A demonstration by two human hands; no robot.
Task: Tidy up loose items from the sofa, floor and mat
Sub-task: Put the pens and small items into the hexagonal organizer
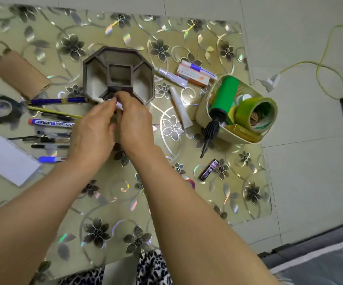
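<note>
A brown octagonal organizer [118,74] with several compartments stands on the floral mat [125,202]. Just in front of its near edge, my left hand [92,130] and my right hand [134,122] meet, both pinching a small white pen-like item [105,100]. Several pens and a whiteboard marker [50,122] lie to the left. White tubes [180,108] lie right of the organizer. A cream tub [203,112] holds a green pump [225,95] and a green tape roll [257,113].
A black tape roll [1,108], a brown case [20,74] and white paper [6,155] lie at the left. A small purple tube [208,169] rests on the mat's right part. A yellow cable with plug [271,81] runs over the tiled floor. Grey sofa edge [320,262] at lower right.
</note>
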